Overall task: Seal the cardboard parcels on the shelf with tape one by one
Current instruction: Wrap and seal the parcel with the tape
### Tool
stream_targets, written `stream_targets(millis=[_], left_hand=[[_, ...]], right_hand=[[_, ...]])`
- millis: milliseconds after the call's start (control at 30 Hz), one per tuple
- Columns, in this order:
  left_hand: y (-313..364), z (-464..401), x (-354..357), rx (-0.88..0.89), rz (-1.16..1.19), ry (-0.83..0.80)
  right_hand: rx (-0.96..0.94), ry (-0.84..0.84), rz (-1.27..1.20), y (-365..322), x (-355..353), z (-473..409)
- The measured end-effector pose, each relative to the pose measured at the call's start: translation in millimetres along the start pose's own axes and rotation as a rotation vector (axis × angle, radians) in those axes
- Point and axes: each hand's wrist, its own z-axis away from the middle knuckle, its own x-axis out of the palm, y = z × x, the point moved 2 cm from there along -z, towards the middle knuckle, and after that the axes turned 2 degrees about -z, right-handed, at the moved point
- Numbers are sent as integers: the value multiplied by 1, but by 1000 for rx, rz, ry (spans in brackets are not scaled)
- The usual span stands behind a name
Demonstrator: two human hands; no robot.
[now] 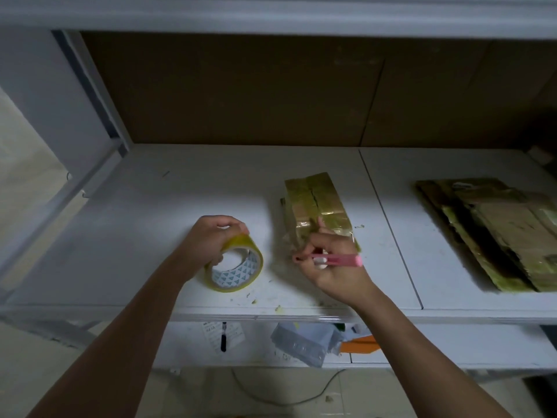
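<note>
One small cardboard parcel (316, 206), glossy with yellowish tape, lies mid-shelf (150, 206); the right hand (334, 267) touches its near end, fingers curled round one pink cutter (337, 260). The left hand (211, 236) grips one yellow tape roll (235, 267) just left; flattened taped cardboard (497, 233) lies far right, count unclear.

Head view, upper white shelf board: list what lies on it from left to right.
Roll of yellowish clear packing tape with a white printed core, gripped by the left hand → small tape-wrapped cardboard parcel, with the right hand holding a pink utility knife at its near end → stack of flat taped cardboard parcels.
</note>
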Motion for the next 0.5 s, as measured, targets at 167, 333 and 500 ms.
stream_targets(millis=[167,333,500], left_hand=[[4,-1,9,14,-64,-40],[8,0,13,26,-127,-73],[12,2,17,34,-177,-95]], right_hand=[[174,24,-306,-15,-12,-3],[101,416,-319,-16,-42,1],[264,351,454,46,-80,29]])
